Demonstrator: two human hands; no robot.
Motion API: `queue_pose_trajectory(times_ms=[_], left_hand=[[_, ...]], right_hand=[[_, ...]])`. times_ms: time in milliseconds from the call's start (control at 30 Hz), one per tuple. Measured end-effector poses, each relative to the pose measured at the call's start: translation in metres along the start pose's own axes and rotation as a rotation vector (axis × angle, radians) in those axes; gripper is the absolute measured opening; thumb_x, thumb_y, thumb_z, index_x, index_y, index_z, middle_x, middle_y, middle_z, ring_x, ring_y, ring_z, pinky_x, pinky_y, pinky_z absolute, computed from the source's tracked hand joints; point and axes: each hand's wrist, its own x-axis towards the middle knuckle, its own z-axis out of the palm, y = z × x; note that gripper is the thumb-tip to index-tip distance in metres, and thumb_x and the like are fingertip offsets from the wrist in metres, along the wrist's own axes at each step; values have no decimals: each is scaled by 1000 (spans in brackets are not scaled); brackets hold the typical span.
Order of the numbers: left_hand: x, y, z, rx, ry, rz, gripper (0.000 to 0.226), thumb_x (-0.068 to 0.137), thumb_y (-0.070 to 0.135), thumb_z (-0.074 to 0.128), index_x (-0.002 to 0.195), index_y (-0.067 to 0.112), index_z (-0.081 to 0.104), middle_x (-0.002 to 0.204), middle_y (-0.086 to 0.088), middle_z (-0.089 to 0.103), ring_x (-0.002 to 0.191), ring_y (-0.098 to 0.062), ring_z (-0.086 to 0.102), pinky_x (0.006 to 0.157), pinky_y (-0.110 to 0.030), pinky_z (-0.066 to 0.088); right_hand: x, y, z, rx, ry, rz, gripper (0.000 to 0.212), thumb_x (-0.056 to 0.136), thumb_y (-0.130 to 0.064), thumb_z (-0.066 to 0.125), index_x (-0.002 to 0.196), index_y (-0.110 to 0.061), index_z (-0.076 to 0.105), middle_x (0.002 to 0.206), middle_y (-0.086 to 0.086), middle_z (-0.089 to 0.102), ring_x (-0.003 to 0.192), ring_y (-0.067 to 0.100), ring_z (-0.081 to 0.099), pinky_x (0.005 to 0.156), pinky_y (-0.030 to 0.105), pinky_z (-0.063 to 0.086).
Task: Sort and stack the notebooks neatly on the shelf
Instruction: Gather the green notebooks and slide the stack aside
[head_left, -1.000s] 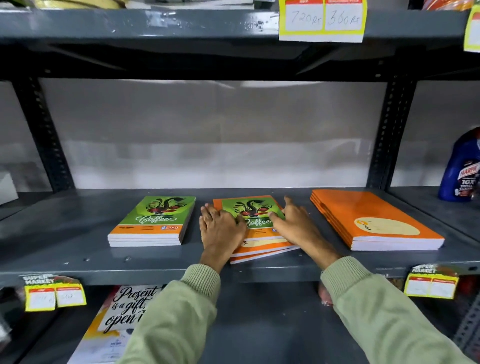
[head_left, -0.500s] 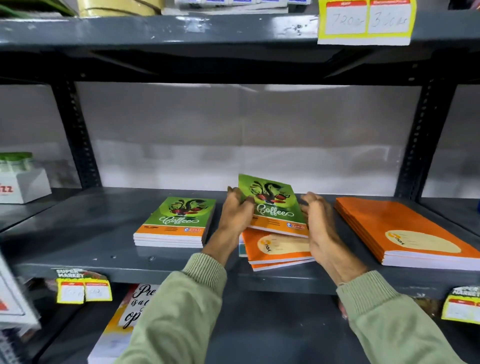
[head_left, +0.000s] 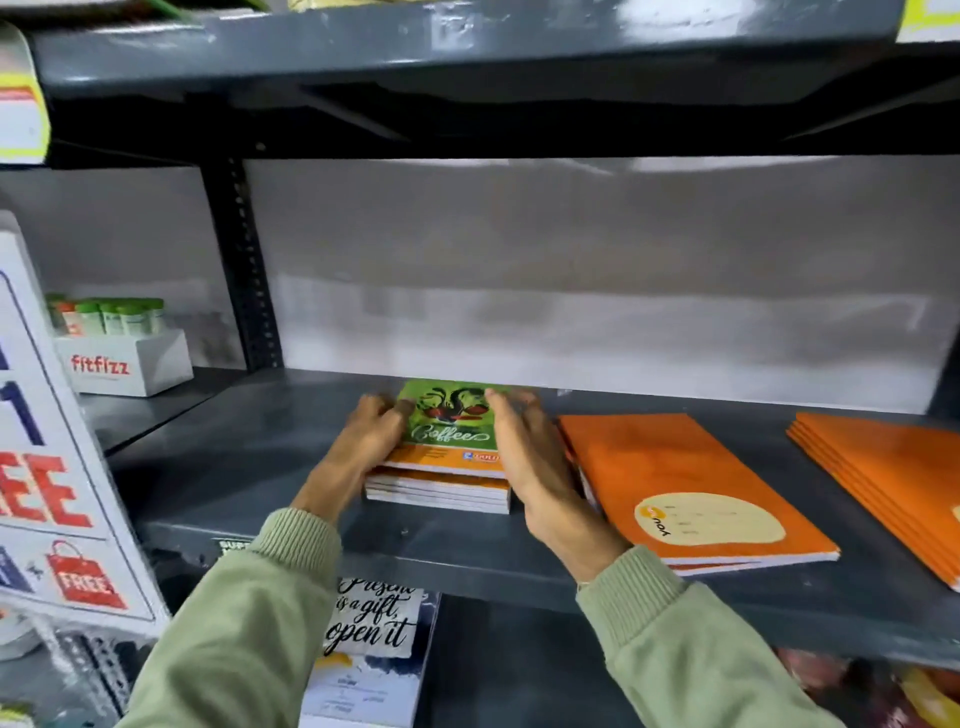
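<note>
A green "Coffee" notebook (head_left: 451, 426) lies on top of a stack of like notebooks (head_left: 439, 491) on the grey metal shelf (head_left: 234, 467). My left hand (head_left: 370, 441) grips its left edge and my right hand (head_left: 524, 447) grips its right edge. Just right of my right hand sits a small pile of orange notebooks (head_left: 691, 488) with a cream label. A second, thicker orange pile (head_left: 893, 467) lies at the far right, cut off by the frame.
A white "fitfizz" box (head_left: 127, 364) with green-capped tubes stands on the neighbouring shelf at left. A large white sign (head_left: 47, 467) hangs at the left edge. On the shelf below lies a notebook reading "Present is a gift, open it" (head_left: 371, 623).
I lifted the green notebook off the mixed middle pile and carried it left onto the green stack. The camera view swung left with it.
</note>
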Motion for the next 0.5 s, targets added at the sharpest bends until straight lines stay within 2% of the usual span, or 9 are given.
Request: queue_pose_trajectory(times_ms=[67, 133, 200, 267, 300, 333, 400, 467, 500], left_hand=[[5, -13, 0, 99, -83, 8, 32, 98, 37, 48, 100, 10, 66, 114, -18, 70, 97, -29, 65, 96, -42, 50], [6, -18, -1, 210, -126, -7, 45, 98, 44, 45, 116, 8, 64, 127, -20, 65, 115, -34, 61, 104, -45, 44], [10, -14, -2, 449, -90, -8, 66, 97, 57, 35, 136, 6, 54, 154, -24, 40, 142, -42, 34, 119, -51, 23], [6, 3, 4, 624, 62, 121, 80, 97, 61, 27, 148, 0, 36, 163, -25, 15, 151, -44, 5, 123, -52, 2], [1, 15, 10, 615, 134, 226, 79, 98, 59, 26, 149, -2, 33, 163, -25, 16, 151, -43, 3, 122, -51, 0], [-6, 29, 19, 554, 167, 329, 75, 99, 56, 28, 145, -3, 39, 160, -25, 26, 151, -41, 6, 121, -51, 3], [-21, 56, 47, 342, 93, 430, 62, 101, 49, 32, 125, -2, 58, 142, -25, 52, 149, -38, 19, 119, -48, 15], [-40, 75, 84, 177, -51, 410, 56, 100, 48, 37, 108, 0, 64, 126, -24, 62, 139, -38, 38, 110, -44, 30], [-48, 78, 100, 144, -104, 388, 56, 100, 48, 38, 103, -2, 65, 119, -26, 64, 128, -40, 50, 103, -43, 38]], right_hand=[[-7, 5, 8, -134, -36, 50, 61, 86, -66, 39, 135, -30, 41, 142, 13, 40, 133, 36, 33, 95, 39, 31], [-12, 7, 12, -216, -67, 43, 69, 89, -66, 38, 145, -28, 28, 148, 18, 28, 139, 36, 18, 106, 48, 23], [-12, 4, 8, -274, -91, 9, 77, 91, -67, 33, 153, -25, 19, 159, 17, 21, 146, 34, 9, 115, 51, 10], [-9, -1, -8, -316, -90, -17, 82, 90, -70, 29, 156, -26, 11, 166, 9, 10, 152, 30, -1, 117, 52, 1], [-5, -4, -20, -317, -73, -24, 83, 89, -72, 29, 156, -27, 10, 167, 6, 9, 152, 28, -3, 118, 51, 1], [0, -6, -34, -315, -39, -31, 83, 89, -72, 31, 156, -27, 12, 167, 6, 12, 152, 27, -1, 118, 50, 3], [11, -6, -70, -324, 54, -30, 82, 87, -72, 35, 155, -29, 18, 164, 8, 24, 152, 28, 9, 120, 48, 11], [19, 0, -113, -385, 141, -3, 81, 85, -70, 40, 153, -29, 24, 159, 13, 32, 149, 32, 19, 118, 49, 19], [23, 6, -131, -463, 197, 8, 81, 86, -69, 42, 152, -25, 27, 156, 16, 37, 147, 35, 24, 117, 49, 22]])
